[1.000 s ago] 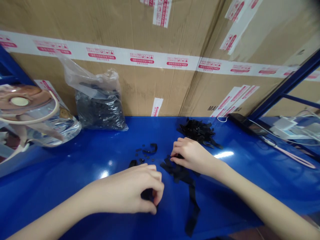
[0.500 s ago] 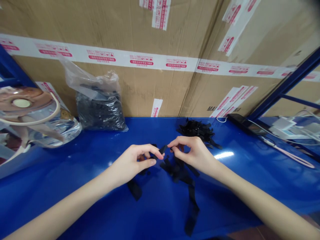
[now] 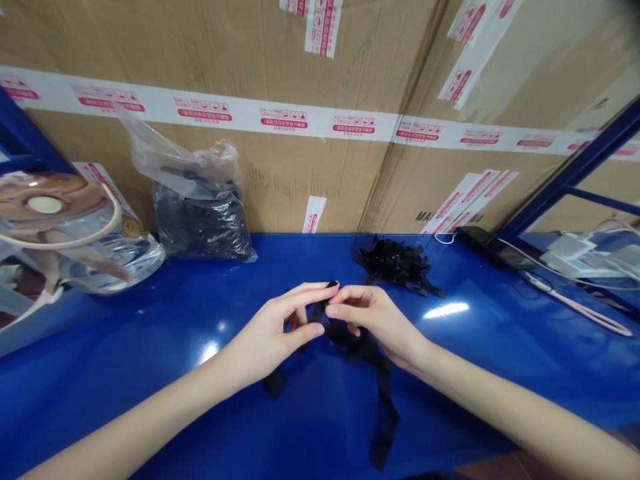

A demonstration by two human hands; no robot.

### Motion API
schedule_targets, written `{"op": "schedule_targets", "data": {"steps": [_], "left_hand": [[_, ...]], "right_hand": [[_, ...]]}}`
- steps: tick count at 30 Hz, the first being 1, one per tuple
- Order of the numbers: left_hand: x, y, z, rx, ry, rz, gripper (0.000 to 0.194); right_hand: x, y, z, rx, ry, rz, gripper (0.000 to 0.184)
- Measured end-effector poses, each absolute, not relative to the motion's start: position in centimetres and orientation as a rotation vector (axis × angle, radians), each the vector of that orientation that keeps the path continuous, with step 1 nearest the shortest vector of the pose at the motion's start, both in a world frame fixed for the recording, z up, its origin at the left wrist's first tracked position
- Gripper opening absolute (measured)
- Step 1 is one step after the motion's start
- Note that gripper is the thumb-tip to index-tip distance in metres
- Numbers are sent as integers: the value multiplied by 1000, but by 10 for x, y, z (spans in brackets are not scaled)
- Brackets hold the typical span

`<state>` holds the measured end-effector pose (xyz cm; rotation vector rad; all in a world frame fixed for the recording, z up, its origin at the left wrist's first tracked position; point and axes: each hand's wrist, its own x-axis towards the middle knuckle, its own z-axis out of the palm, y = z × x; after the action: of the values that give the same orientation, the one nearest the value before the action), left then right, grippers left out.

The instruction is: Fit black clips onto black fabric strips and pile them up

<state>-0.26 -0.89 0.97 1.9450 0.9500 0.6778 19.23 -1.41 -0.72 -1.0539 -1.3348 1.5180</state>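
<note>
Left hand: fingers curved around a limp black strap, grip unclear. Right hand: fingers closed on that strap between the hands, its matte length trailing toward the viewer across a glossy blue desk. Farther along the desk: heap of black cut pieces; clear plastic bag of similar black pieces; dark phone with white cable. Behind: corrugated cardboard cartons banded with white-and-red printed tape.

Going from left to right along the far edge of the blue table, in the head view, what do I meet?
Shiny clear plastic package, plastic bag of black pieces, pile of black strips, black phone
</note>
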Motion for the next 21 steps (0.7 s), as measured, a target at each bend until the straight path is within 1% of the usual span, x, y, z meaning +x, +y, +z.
{"op": "schedule_targets", "data": {"steps": [7, 11, 14, 17, 18, 21], "left_hand": [[-2, -12, 10, 1946, 860, 695, 46], [-2, -14, 11, 1951, 839, 664, 46], [-8, -8, 18, 2012, 784, 661, 38], [-21, 4, 28, 2144, 837, 676, 22], [-26, 9, 30, 2215, 879, 645, 21], [-38, 16, 31, 2443, 893, 229, 15]], "right_hand": [[189, -15, -9, -1044, -1288, 1620, 26], [187, -16, -9, -972, -1289, 1631, 22], [188, -15, -10, -993, -1290, 1513, 18], [191, -14, -6, -1057, -1292, 1372, 19], [193, -13, -4, -1066, -1294, 1337, 19], [197, -12, 2, -1036, -1331, 1274, 16]]}}
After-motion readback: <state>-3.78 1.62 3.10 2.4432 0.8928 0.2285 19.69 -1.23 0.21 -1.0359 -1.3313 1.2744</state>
